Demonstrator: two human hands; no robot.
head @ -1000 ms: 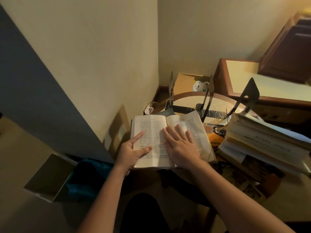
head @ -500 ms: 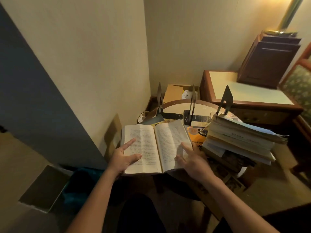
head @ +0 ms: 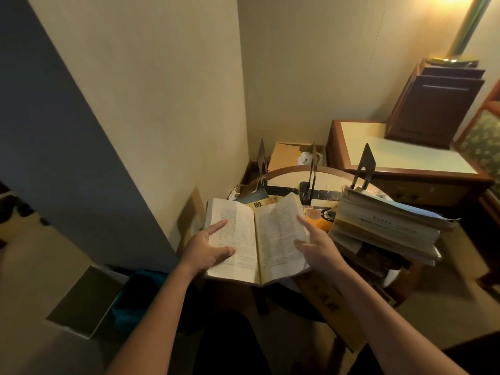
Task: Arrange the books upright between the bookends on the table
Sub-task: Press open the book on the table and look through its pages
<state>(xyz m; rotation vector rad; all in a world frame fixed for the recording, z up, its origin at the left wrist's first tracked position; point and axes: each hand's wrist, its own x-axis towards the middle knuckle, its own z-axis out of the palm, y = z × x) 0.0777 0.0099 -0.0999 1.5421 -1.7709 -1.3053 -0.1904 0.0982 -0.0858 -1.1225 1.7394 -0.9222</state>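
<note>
**Open book at table's edge**

It overhangs the near rim; left hand grips the left page, thumb and forefinger spread; right hand touches the right page, pinch unclear; three bookends stand upright behind, tabletop showing between; one book stack lies rightward; cardboard box holds something white.

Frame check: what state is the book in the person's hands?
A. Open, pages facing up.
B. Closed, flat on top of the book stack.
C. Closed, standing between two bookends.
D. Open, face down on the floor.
A: the open book shows both printed pages upward, with the left hand and right hand holding its sides.
</note>
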